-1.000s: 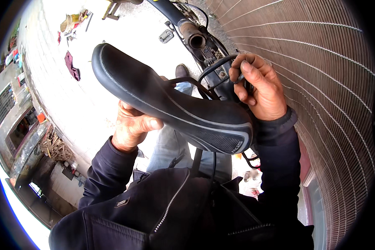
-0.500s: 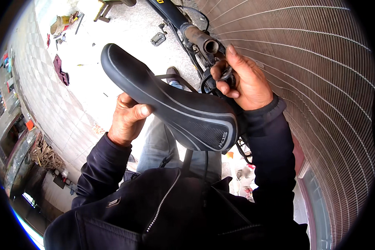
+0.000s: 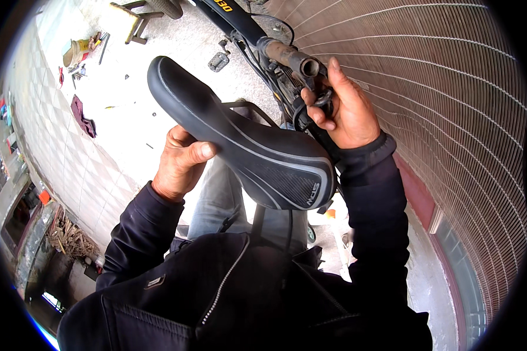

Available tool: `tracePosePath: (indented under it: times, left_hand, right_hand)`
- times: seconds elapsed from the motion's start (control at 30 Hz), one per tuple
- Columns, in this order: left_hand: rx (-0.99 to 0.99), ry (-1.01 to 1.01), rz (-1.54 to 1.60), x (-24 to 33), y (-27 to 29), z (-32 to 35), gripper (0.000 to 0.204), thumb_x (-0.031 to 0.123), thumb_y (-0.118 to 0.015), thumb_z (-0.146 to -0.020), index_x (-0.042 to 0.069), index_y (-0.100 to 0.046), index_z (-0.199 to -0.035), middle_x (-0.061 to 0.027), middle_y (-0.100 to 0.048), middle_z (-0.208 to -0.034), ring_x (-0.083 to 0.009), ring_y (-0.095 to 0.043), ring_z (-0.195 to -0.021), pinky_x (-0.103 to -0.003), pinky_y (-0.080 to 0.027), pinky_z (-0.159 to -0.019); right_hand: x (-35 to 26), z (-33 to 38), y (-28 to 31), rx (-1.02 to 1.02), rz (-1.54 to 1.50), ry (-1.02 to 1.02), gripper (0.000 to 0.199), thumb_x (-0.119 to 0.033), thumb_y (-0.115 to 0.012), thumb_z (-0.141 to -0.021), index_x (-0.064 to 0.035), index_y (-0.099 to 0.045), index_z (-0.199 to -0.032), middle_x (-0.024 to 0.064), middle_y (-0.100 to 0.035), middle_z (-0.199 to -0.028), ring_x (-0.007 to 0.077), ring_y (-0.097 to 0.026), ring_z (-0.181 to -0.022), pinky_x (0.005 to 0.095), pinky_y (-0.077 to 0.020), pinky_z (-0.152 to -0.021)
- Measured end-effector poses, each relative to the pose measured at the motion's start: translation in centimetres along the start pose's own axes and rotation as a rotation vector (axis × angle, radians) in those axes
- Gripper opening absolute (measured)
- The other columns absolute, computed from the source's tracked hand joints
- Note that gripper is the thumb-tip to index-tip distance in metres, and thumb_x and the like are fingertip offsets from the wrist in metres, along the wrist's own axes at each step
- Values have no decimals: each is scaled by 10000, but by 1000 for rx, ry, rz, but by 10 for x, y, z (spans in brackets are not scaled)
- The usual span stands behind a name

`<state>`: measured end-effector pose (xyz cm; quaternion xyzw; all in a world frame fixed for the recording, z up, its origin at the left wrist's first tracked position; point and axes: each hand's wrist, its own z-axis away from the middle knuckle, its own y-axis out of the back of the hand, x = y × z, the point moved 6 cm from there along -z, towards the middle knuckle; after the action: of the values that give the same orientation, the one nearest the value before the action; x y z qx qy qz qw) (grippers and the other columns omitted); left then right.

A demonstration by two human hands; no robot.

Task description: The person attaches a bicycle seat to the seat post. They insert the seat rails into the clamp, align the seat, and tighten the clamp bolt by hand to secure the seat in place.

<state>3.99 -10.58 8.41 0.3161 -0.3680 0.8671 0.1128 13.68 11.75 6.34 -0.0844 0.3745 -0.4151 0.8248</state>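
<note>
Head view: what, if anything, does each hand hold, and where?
The left hand holds the bicycle saddle by its left edge, about midway along. The right hand holds a small dark part; exact hold unclear.

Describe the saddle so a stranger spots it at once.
Start from the dark jacket at the bottom. Just above it, the left hand holds the black saddle. Its curved grey lines and padded, wide end set it apart from the bicycle frame.

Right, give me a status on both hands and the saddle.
Left hand gripping black saddle. Right hand curled at dark part beside frame tube. Tube mouth uncovered, nothing seen blocking it.
</note>
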Motion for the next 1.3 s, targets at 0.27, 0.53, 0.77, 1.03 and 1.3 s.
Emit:
tracePosePath:
  times: [0.27,0.53,0.77,1.03,1.3]
  left_hand:
    - [-66,-14,4,-4,-3,-4,366,128,-769,-768,48,-654,-1105,-60,-673,-1057,-189,-610,-994,-341,-440,-948]
    - [-5,-48,45,-21,-10,1,381,161,-775,-765,60,-655,-1112,-59,-671,-1070,-204,-602,-1024,-366,-420,-973]
    - [55,-74,40,-30,-21,9,394,163,-777,-758,64,-649,-1117,-67,-660,-1104,-221,-583,-1069,-383,-399,-998]
    - [113,-156,44,-39,-33,19,405,159,-781,-753,58,-648,-1122,-72,-652,-1130,-236,-574,-1094,-398,-396,-1002]
    - [175,-135,-46,-47,-16,27,635,340,-836,-681,64,-609,-1205,-154,-572,-1242,-289,-534,-1174,-436,-435,-1004]
  right_hand:
    - [1,7,6,-69,-145,40,357,-356,-541,-954,-17,-599,-1050,74,-614,-873,89,-553,-628,179,-338,-441]
    - [-5,17,23,-83,-80,58,270,-222,-556,-952,-1,-592,-1103,92,-645,-1009,98,-588,-734,192,-416,-518]
    - [-4,20,31,84,84,102,321,-359,-569,-949,-49,-653,-950,0,-607,-782,34,-502,-546,159,-310,-417]
    - [-14,30,24,113,222,380,210,-190,-582,-948,-11,-668,-1016,8,-627,-723,29,-492,-543,175,-419,-494]
    - [-11,35,14,37,190,387,233,-159,-544,-963,7,-630,-1102,57,-682,-867,33,-532,-580,171,-415,-489]
